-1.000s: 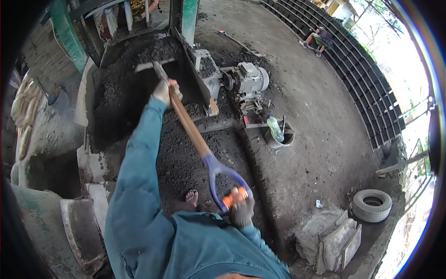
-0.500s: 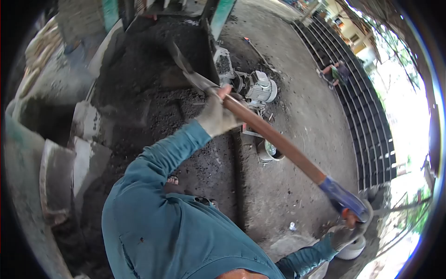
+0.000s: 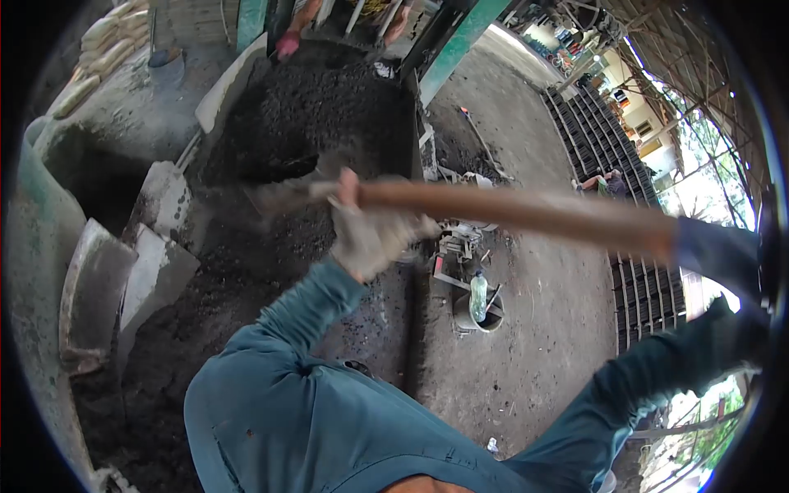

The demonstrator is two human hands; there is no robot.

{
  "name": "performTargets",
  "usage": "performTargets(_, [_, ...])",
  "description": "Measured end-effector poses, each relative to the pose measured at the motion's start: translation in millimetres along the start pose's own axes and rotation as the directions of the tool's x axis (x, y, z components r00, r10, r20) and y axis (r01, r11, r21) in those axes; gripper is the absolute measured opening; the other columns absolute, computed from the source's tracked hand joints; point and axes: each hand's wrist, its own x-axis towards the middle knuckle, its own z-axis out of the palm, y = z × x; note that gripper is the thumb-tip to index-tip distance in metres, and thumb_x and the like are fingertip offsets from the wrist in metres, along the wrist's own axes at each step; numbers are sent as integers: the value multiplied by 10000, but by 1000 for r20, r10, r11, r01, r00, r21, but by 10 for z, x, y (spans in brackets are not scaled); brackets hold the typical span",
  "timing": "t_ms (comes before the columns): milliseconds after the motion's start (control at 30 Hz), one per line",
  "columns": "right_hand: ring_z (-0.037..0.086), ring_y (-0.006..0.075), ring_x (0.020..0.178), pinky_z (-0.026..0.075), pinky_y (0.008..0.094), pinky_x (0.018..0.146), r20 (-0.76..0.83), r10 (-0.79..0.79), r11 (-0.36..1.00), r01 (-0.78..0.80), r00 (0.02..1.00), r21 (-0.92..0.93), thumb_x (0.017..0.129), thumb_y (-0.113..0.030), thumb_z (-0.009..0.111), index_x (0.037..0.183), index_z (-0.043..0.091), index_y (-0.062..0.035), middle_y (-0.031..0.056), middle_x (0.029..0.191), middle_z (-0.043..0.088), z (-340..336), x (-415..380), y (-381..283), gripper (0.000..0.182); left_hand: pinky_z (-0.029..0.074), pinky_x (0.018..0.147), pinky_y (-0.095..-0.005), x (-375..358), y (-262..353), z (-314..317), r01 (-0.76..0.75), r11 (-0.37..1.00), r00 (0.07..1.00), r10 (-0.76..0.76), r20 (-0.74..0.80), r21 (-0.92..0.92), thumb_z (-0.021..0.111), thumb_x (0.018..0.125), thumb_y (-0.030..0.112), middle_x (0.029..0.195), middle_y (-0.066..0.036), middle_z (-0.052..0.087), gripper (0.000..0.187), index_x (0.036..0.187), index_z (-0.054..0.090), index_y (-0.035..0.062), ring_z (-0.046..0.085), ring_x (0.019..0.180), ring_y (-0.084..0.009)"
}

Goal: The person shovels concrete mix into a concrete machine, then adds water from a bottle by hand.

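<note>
My gloved left hand (image 3: 370,234) is closed around the lower shaft of a shovel (image 3: 509,212), close to its blade. Blurred by motion, the blade lies low over the dark, loose material (image 3: 271,164). The wooden shaft runs almost level to the right and ends in a blue grip (image 3: 719,251). My right hand (image 3: 746,324) is at the dark right edge, raised by the grip end and closed on it; its fingers are hard to make out.
Broken slabs (image 3: 99,287) and a pit (image 3: 103,185) lie left. A machine (image 3: 464,238) and a bucket (image 3: 493,320) with a bottle (image 3: 478,292) stand right of the trough. Another person's hand (image 3: 288,44) shows at the top; a person (image 3: 610,184) sits by the dark racks (image 3: 649,287).
The shovel has swung from a steep slant to nearly level. Its blade has come down and left, while my right hand has risen and moved right. The view has shifted too.
</note>
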Motion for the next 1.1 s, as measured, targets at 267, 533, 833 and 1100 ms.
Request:
performTargets(267, [676,177,766,536,306,642,189,686,716,-698,702,-5,726,-80,802,927,669,-53,77,863,691,1026,-1181,-1411,242,485,863,-538,1255,1351,-1157,-18,999,876,28,-482,27,580,857,494,878,-170,623,493,912,607,4,619,794,-337])
performTargets(533, [608,138,723,499,245,653,40,978,-204,-914,-203,349,847,-4,684,918,630,-56,35,821,623,1065,-4311,-2532,103,491,805,-479,1934,987,-1513,-43,974,789,169,-591,221,651,887,244,719,-50,531,218,803,511,100,535,636,-231])
performTargets(833, [572,155,533,467,283,451,336,423,-898,-439,-841,33,847,66,533,1001,589,-14,75,742,592,-136,-5820,-3283,183,490,884,-543,-485,-554,-1154,-3,956,809,176,-561,295,663,878,258,737,-86,555,188,841,555,108,564,711,-268])
performTargets(1100, [587,156,537,486,287,456,791,83,-714,-589,-607,-377,835,21,587,1048,604,0,80,775,628,-3,-6199,-3306,215,494,614,-459,-2806,-1290,-1985,-506,789,-56,373,-926,349,615,878,264,636,-72,522,239,748,502,98,530,590,-265])
